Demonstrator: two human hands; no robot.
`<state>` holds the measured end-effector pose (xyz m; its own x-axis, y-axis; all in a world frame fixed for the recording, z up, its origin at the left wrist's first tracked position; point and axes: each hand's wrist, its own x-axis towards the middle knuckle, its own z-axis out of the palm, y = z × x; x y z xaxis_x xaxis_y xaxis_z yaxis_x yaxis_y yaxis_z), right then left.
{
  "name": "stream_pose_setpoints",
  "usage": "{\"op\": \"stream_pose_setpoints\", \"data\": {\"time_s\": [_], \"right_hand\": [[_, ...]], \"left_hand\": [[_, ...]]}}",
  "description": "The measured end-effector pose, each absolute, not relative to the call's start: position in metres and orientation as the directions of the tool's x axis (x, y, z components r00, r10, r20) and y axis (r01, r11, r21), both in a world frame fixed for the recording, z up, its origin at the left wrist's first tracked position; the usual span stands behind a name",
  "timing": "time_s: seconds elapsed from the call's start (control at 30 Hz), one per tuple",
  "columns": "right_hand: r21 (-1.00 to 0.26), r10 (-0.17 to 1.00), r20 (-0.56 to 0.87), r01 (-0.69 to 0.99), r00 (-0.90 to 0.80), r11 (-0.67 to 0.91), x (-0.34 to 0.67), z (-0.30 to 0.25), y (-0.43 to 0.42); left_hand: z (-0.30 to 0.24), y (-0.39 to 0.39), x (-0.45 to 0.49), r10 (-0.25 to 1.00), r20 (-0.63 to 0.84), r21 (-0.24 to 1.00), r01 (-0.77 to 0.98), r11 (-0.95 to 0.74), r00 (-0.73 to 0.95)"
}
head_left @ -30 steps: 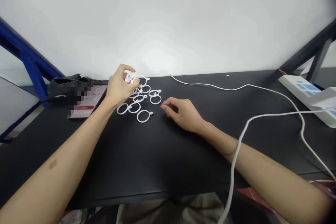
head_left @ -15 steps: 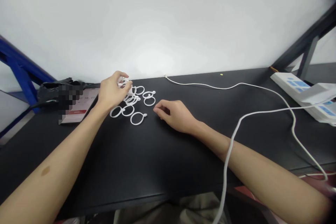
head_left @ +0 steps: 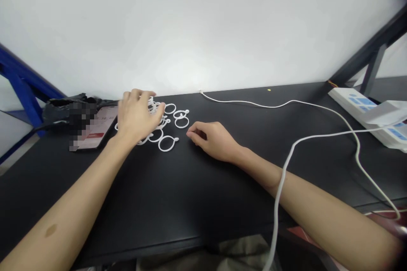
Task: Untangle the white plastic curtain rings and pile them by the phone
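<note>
Several white plastic curtain rings [head_left: 167,143], each with a small eyelet, lie in a loose heap on the black table [head_left: 165,194]. Over the left part of the heap is my left hand [head_left: 135,114], palm down, fingers and thumb apart. Some rings show between its thumb and fingers, and others are partly hidden beneath it. My right hand [head_left: 216,139] rests on the table just right of the heap, its thumb and fingertips closed together with nothing visible in them. A gap separates it from the nearest ring.
A phone [head_left: 97,129] lies left of my left hand, beside a crumpled black plastic bag [head_left: 62,110]. A white power strip [head_left: 365,112] sits at the far right. One white cable [head_left: 288,159] crosses over my right forearm; a thinner cord [head_left: 248,102] runs along the back.
My left hand has come down and slightly left, and its fingers have spread from around a bunch of rings. My right hand has stayed in place.
</note>
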<state>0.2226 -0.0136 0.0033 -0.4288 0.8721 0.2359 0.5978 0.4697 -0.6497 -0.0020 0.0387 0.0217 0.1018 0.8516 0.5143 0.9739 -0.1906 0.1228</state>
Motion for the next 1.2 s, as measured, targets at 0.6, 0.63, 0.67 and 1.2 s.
{"op": "stream_pose_setpoints", "data": {"time_s": [0.6,0.63,0.67,1.2], "right_hand": [[-0.611,0.872,0.2,0.638,-0.448,0.468,0.22,0.004,-0.01],[-0.61,0.871,0.198,0.639,-0.449,0.468,0.22,0.004,-0.01],[-0.61,0.871,0.195,0.639,-0.452,0.468,0.22,0.004,-0.01],[-0.602,0.863,0.184,0.641,-0.47,0.477,0.22,0.006,-0.012]], "left_hand": [[-0.003,0.033,-0.003,0.783,0.298,-0.02,0.824,-0.567,0.546],[-0.003,0.033,-0.005,0.778,0.312,-0.024,0.824,-0.567,0.545],[-0.003,0.033,-0.006,0.775,0.322,-0.025,0.823,-0.567,0.543],[-0.003,0.031,-0.005,0.77,0.383,0.136,0.793,-0.594,0.511]]}}
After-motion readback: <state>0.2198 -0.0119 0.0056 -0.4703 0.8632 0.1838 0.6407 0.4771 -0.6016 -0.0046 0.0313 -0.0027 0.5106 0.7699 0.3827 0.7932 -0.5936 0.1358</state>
